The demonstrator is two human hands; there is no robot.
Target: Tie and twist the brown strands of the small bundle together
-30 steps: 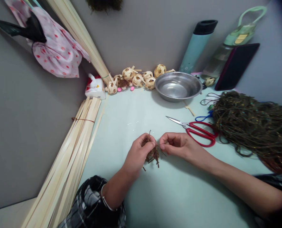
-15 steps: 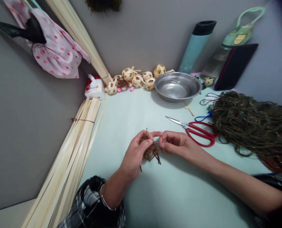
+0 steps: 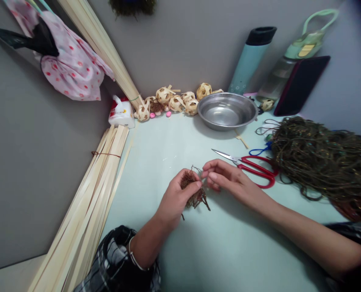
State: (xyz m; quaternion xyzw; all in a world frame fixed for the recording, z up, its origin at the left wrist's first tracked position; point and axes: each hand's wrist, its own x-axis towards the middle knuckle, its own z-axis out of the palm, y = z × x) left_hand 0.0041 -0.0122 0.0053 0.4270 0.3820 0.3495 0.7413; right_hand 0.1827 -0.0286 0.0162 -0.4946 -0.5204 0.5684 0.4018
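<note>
My left hand (image 3: 176, 198) is closed around a small brown cord bundle (image 3: 195, 194) just above the pale green table (image 3: 223, 247), loose cord ends sticking out below the fingers. My right hand (image 3: 225, 180) meets it from the right, thumb and forefinger pinching a strand at the top of the bundle. Red-handled scissors (image 3: 253, 168) lie on the table just right of my right hand, blades pointing left.
A big heap of dark olive cord (image 3: 323, 160) fills the right side. A steel bowl (image 3: 228, 110), several woven strip balls (image 3: 176, 100), a teal flask (image 3: 250, 56), a bottle and a dark tablet (image 3: 302, 84) stand at the back. Bamboo strips (image 3: 92, 194) lie along the left wall.
My right hand has lifted and shifted slightly up and left, its fingers now pinching at the top of the bundle. The left hand keeps its hold, nearly still.
</note>
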